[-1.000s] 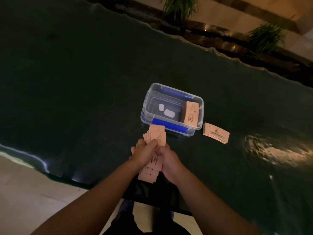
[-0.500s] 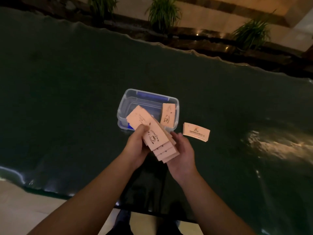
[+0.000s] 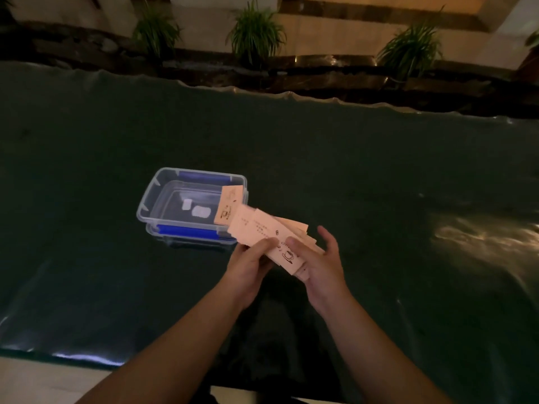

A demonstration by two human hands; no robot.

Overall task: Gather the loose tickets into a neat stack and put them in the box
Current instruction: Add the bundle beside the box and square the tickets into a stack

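A fan of pale orange tickets [image 3: 262, 230] lies slanted between both my hands, just right of the box. My left hand [image 3: 248, 265] pinches the fan's near edge with the thumb on top. My right hand [image 3: 318, 262] holds the lower right end, thumb pressed on the printed cup, fingers spread behind. The clear plastic box [image 3: 151, 196] with blue clips stands open on the dark table. A small bundle of tickets [image 3: 229, 204] leans upright against its right inner wall. The pile that lay right of the box is hidden behind the fan or gone.
The table is covered with a dark green glossy sheet [image 3: 87, 258]; its near edge runs along the bottom left. A bright glare patch [image 3: 481, 234] shows at the right. Potted plants [image 3: 256, 33] stand beyond the far edge.
The tickets have swung from pointing up-left to lying slanted toward the right, now spread wider. The loose pile right of the box is no longer visible. The camera tilted upward.
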